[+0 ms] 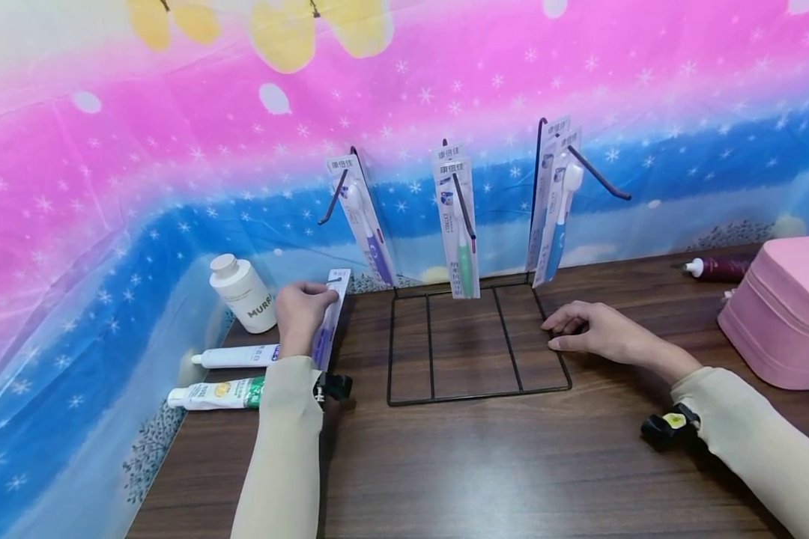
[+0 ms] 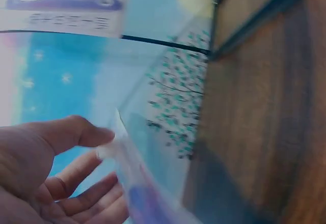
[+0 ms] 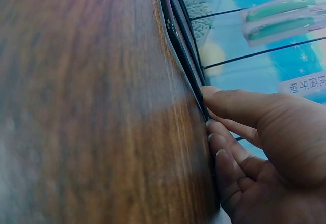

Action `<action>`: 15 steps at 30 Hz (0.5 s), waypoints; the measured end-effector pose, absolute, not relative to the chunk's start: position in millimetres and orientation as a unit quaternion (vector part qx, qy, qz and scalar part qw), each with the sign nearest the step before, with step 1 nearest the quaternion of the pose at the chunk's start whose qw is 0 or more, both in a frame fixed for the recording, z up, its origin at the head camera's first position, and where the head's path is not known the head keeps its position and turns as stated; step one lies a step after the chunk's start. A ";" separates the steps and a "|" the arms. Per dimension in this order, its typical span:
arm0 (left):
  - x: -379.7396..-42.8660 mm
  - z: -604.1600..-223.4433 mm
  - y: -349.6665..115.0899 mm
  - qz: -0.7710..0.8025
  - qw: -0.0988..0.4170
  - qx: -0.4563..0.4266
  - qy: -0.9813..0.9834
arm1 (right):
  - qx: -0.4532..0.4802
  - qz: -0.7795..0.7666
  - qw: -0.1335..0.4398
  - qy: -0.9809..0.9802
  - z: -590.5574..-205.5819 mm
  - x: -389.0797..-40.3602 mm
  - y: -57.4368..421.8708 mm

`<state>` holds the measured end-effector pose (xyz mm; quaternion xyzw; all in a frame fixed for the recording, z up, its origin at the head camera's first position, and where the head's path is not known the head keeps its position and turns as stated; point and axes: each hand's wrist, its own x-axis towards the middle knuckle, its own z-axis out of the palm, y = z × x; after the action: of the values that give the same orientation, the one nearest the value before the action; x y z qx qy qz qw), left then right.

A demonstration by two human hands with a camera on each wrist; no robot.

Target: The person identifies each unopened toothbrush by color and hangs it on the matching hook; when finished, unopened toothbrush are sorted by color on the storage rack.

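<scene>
The fingers [image 1: 320,293] of the left hand [image 1: 300,314] are pinching the top of a packaged toothbrush [image 1: 328,320], thumb on one side and the other fingers curled on the other side, so they are clamped on the clear packet; the left wrist view is showing the same pinch on the packet edge [image 2: 119,147]. This toothbrush packet is standing nearly upright on the wooden table [image 1: 485,464], just left of the wire rack [image 1: 475,348]. Behind these fingers a white bottle [image 1: 241,293] is standing, and beside the wrist two toothpaste tubes [image 1: 232,356] [image 1: 217,394] are lying on the table. The fingers [image 3: 224,132] of the right hand [image 1: 596,332] are lying close together and are pressing on the right edge of the rack base [image 3: 186,61]; they are bent only a little and are not gripping anything. Above and behind these fingers, toothbrush packets are hanging on the rack hooks: a purple one [image 1: 367,224], a green one [image 1: 460,228] and a blue one [image 1: 556,206]. To the right of the right hand a pink case [image 1: 785,314] is sitting, with a dark bottle [image 1: 721,267] lying behind it.
</scene>
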<state>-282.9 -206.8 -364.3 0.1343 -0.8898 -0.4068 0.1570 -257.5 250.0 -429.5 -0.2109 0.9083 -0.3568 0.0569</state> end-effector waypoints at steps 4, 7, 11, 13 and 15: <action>-275.6 -350.1 -209.2 -0.421 0.165 0.125 -0.883 | -0.218 -0.357 0.056 0.907 -430.4 -256.8 250.5; -269.9 -337.8 -210.6 -0.434 0.179 0.115 -0.875 | -0.219 -0.356 0.052 0.907 -429.9 -256.7 251.1; -260.3 -320.0 -209.0 -0.463 0.194 0.089 -0.860 | -0.219 -0.357 0.049 0.907 -429.5 -257.6 251.5; -253.6 -311.2 -206.5 -0.472 0.198 0.077 -0.855 | -0.218 -0.357 0.052 0.907 -429.9 -257.9 251.2; -245.7 -302.8 -203.1 -0.477 0.200 0.067 -0.853 | -0.217 -0.357 0.056 0.907 -430.4 -258.3 250.8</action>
<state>-245.7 -203.1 -302.8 0.0669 -0.8529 -0.4774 0.2003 -258.3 250.8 -430.4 -0.2168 0.9069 -0.3569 0.0565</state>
